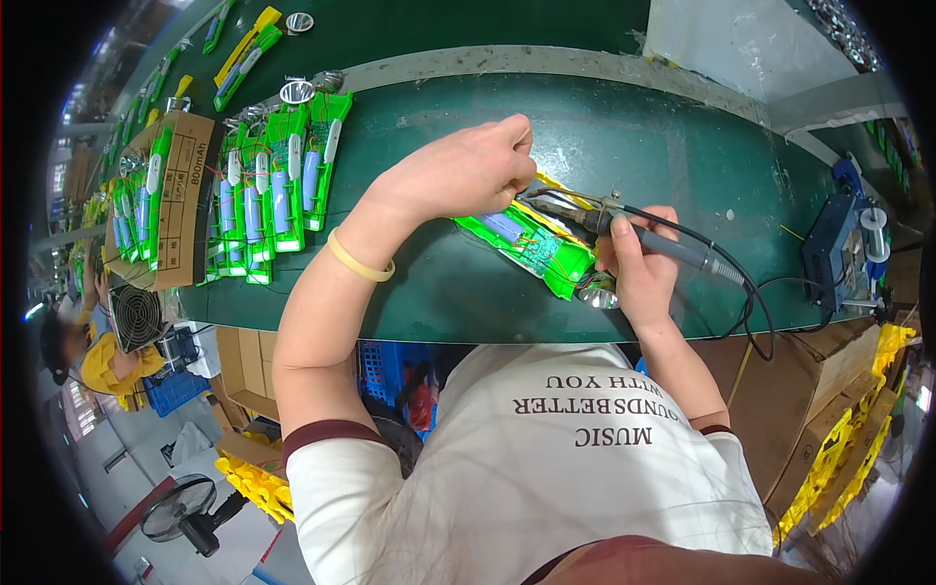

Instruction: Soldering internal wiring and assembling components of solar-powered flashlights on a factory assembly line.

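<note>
My right hand [643, 268] grips a soldering iron [687, 252] with a dark handle, its metal end pointing left over a green plastic housing [564, 275]. The housing lies tilted on the bench in front of me. In it sit a blue-lilac cylindrical battery [502, 226] and a small green circuit board [538, 252]; a round silver reflector [599, 296] is at its near right end. Bent over the housing's far left part, my left hand [473, 168] has its fingers closed. Whatever they hold is hidden behind the hand. A yellow strip [561, 187] shows along the housing's far side.
Several similar green housings [283, 195] stand in a row at left, beside a cardboard box [185, 205] holding more. A blue soldering station [829, 249] with a solder spool [875, 234] stands at right; the iron's black cable [765, 312] loops near the bench edge. A raised rail [546, 63] crosses behind.
</note>
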A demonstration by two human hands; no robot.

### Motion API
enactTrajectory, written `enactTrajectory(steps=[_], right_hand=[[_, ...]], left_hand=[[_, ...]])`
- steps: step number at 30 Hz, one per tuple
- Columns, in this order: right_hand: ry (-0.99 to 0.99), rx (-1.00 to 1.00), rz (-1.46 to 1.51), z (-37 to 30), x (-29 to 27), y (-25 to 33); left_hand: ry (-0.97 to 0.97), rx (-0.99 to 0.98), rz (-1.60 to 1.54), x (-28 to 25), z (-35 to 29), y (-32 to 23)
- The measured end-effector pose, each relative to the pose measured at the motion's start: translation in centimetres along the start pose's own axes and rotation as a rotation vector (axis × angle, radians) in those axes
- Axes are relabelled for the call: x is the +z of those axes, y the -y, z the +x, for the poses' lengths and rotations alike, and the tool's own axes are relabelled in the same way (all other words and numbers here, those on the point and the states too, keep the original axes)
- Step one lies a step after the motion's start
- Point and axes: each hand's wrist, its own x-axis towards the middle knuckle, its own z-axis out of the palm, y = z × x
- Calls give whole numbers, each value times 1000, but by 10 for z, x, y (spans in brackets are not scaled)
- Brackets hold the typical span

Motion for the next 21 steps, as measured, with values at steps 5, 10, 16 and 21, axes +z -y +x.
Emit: enactTrajectory(steps=[5, 10, 16, 21], right_hand=[[-13, 33, 42, 1, 0, 1], [-12, 22, 45, 0, 0, 2], [-42, -69, 52, -11, -14, 13], [-213, -236, 38, -7, -41, 12]], left_hand=[[-5, -7, 24, -2, 1, -4], [-2, -24, 39, -1, 2, -5], [-4, -35, 53, 0, 1, -6], [9, -40, 49, 0, 0, -8]])
